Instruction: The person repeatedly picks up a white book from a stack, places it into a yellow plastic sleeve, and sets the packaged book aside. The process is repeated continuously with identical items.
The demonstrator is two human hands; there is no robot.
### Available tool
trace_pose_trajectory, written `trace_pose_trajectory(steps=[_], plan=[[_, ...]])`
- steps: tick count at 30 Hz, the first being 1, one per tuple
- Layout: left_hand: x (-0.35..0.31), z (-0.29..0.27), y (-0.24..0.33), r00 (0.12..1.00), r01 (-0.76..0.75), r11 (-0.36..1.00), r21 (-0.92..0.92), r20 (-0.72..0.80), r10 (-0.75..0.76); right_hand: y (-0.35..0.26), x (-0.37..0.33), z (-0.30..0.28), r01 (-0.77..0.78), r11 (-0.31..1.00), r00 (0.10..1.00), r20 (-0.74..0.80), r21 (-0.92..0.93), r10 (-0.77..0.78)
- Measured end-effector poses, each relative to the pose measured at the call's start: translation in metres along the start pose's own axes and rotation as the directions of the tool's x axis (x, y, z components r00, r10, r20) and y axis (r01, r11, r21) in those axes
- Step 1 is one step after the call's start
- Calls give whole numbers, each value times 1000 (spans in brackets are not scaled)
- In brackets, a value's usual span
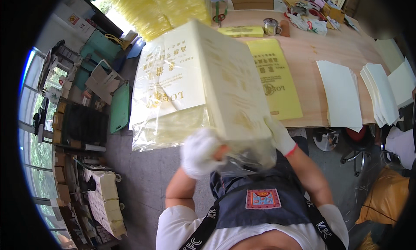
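Note:
A cream printed paper packet (236,85), blurred and tilted upright in front of me, stands with its lower end in a clear plastic bag (255,156). My right hand (279,137), in a white glove, grips the packet's right edge. At its lower left, my gloved left hand (201,153) is curled closed against the clear plastic; motion blurs it and its fingertips look bare. Left of the packet lies a cream printed sheet (169,72) with gold lettering, on clear plastic bags (173,126) that overhang the table edge. A yellow printed sheet (279,85) lies behind to the right.
Yellow plastic-wrapped stacks (160,9) rise at the back left of the wooden table (310,46). A glass mug (271,27), scissors (220,18) and a pile of gloves (307,23) sit farther back. White paper stacks (341,94) lie at the right.

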State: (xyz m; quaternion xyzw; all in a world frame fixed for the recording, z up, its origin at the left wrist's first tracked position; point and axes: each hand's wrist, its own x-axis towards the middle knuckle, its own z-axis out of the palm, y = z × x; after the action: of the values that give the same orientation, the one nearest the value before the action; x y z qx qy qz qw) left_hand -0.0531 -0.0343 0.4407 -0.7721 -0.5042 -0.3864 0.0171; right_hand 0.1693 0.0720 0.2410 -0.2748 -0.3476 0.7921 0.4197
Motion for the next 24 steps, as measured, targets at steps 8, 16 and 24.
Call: trace_pose_trajectory(steps=[8, 16, 24], plan=[[-72, -131, -188, 561, 443, 746, -498, -495, -664, -87, 116, 185, 258, 347, 964, 217, -902, -153], [-190, 5, -214, 216, 310, 446, -840, -395, -893, -60, 61, 149, 428, 117, 897, 406, -896, -176], [-135, 226, -88, 737, 669, 556, -493, 344, -582, 26, -44, 6, -62, 167, 873, 27, -984, 487]])
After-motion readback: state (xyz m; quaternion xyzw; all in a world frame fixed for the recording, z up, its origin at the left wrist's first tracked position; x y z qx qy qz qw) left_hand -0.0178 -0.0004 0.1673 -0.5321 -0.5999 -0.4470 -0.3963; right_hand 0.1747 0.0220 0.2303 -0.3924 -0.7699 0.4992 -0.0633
